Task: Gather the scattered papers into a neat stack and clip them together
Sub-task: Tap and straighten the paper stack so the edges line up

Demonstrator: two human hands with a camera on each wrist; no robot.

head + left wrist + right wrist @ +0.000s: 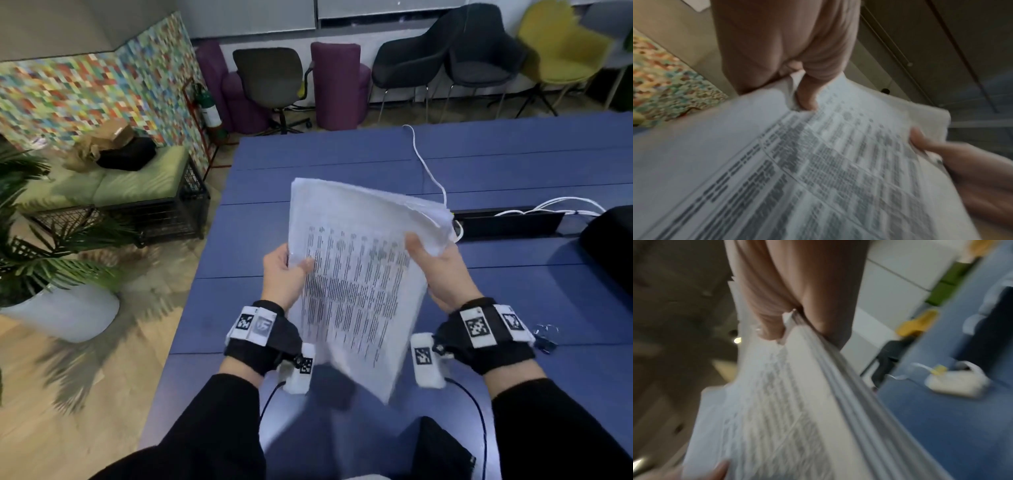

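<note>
A stack of white printed papers [356,274] hangs in the air above the blue table [513,291], tilted with its lower corner near my body. My left hand [286,274] grips the stack's left edge, thumb on the printed face. My right hand [435,263] grips the right edge, thumb on top and fingers underneath. In the left wrist view the left thumb [807,95] presses on the papers [818,178]. The right wrist view shows the sheets' fanned edges [838,402] pinched by the right hand [797,318]. A binder clip [546,337] lies on the table beside my right wrist.
White cables [431,174] run across the table to a black cable slot [507,222]. A dark object [609,240] sits at the right edge. The table's left edge drops to the floor, with a potted plant [51,274], a green bench [137,181] and chairs [445,58] beyond.
</note>
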